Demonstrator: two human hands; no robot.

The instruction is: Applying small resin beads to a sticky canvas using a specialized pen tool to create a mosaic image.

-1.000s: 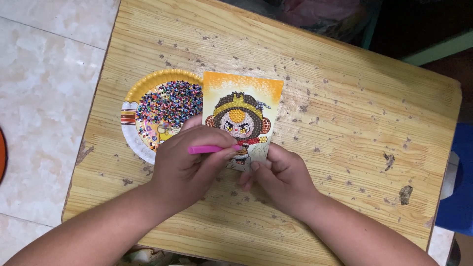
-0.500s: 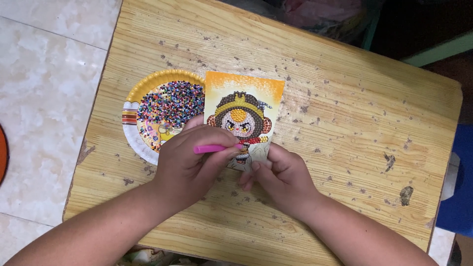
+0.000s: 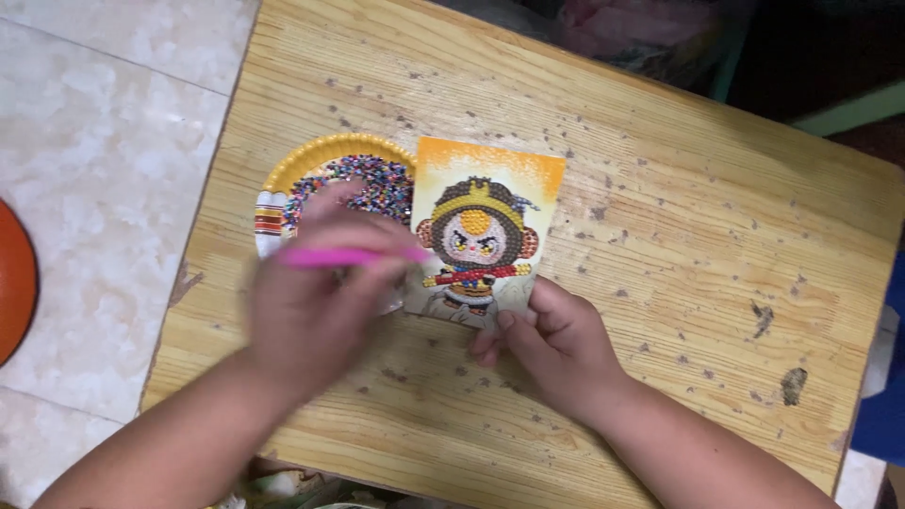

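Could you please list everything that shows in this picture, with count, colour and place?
worn wooden table: one, light brown, speckled, fills the middle.
round yellow paper plate: one, on the table's left, partly under the card.
small mixed-colour beads: many, heaped in the plate.
rectangular bead-picture card: one, orange top, cartoon figure, right of the plate.
thin pink pen: one, lying across the left hand.
pale tiled floor: left of the table.
orange round object: one, at the left edge.
left hand: blurred, grip on the pen.
right hand: fingers on the card's lower edge.
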